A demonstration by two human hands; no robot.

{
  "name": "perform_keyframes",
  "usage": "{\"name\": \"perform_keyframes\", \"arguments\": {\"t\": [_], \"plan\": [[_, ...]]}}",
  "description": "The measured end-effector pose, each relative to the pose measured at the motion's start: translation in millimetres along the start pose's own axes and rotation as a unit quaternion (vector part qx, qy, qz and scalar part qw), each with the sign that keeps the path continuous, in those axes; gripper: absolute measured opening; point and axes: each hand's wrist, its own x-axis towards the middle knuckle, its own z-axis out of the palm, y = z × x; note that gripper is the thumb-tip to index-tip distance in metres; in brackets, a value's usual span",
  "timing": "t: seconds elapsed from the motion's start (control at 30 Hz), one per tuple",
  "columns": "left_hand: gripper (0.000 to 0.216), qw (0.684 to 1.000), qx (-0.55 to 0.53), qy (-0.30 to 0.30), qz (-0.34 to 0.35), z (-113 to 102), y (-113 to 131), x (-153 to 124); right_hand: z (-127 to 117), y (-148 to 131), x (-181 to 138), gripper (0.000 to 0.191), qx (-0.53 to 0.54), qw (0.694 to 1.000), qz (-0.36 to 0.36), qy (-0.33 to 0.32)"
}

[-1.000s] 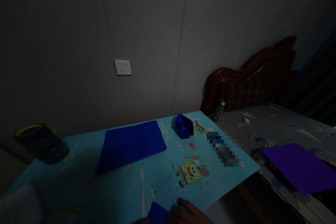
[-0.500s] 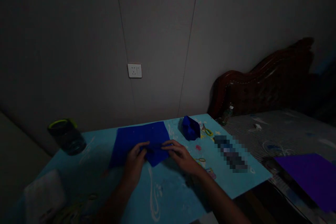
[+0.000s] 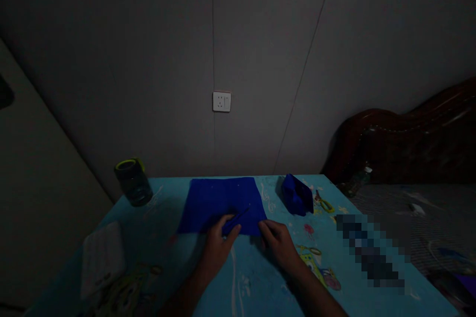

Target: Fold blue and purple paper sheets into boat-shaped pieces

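My left hand (image 3: 216,241): pinching folded paper (image 3: 235,221). My right hand (image 3: 281,245): curled at the sheet (image 3: 219,195), near corner; whether pinching, I cannot tell.

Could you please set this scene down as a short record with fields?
Left hand: holds a small folded blue piece between thumb and fingers
Right hand: fingers at the near right corner of the blue sheet; grip unclear
Blue sheet: flat on the light-blue table, partly behind the left hand
Right of sheet: blue folded shape
Left of sheet: dark mug with yellow-green rim
Wall: white socket
Light: dim
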Motion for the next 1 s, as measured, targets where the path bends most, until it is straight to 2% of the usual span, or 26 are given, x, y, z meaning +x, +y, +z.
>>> {"name": "perform_keyframes", "arguments": {"t": [0.1,0.17,0.23,0.33,0.4,0.47,0.57,0.63,0.77,0.83,0.93,1.0], "plan": [[0.028,0.999,-0.025,-0.012,-0.032,0.9,1.5,-0.3,3.1,-6.1,-3.7,0.045,0.041,0.999,0.018,0.014],[0.03,0.997,-0.06,-0.012,-0.038,3.8,4.6,-2.9,6.7,-7.0,-4.4,0.038,0.102,0.994,0.032,0.03],[0.032,0.992,-0.114,-0.011,-0.051,7.8,8.2,-6.6,11.3,-5.5,-4.4,0.04,0.162,0.985,0.036,0.044],[0.047,0.987,-0.144,-0.006,-0.068,11.7,10.0,-10.9,17.9,-2.8,-4.2,0.037,0.188,0.979,0.025,0.069],[0.055,0.995,-0.085,-0.002,-0.042,11.5,7.6,-11.7,20.7,-3.1,-4.6,0.032,0.168,0.982,0.012,0.089],[0.05,1.0,0.009,0.005,0.016,9.9,3.5,-11.4,21.8,-5.1,-5.5,0.028,0.144,0.984,-0.016,0.104],[0.04,0.988,0.123,0.001,0.089,8.4,-3.0,-11.7,22.2,-7.3,-6.7,0.019,0.106,0.986,-0.087,0.094],[0.041,0.981,0.158,-0.016,0.111,9.1,-6.0,-13.4,23.1,-6.7,-7.4,0.022,0.074,0.985,-0.135,0.081],[0.054,0.975,0.167,-0.069,0.131,11.9,-8.1,-17.3,26.4,-2.4,-10.4,0.038,-0.007,0.973,-0.224,0.057],[0.048,0.976,0.149,-0.1,0.125,12.2,-6.7,-17.7,26.9,-0.5,-12.6,0.035,-0.043,0.965,-0.254,0.042],[0.04,0.982,0.106,-0.114,0.103,11.2,-1.9,-16.4,25.3,0.9,-16.2,0.03,-0.087,0.959,-0.267,0.023],[0.043,0.986,0.084,-0.11,0.094,10.3,0.8,-15.7,23.7,0.8,-18.1,0.033,-0.115,0.959,-0.26,0.01]]}}
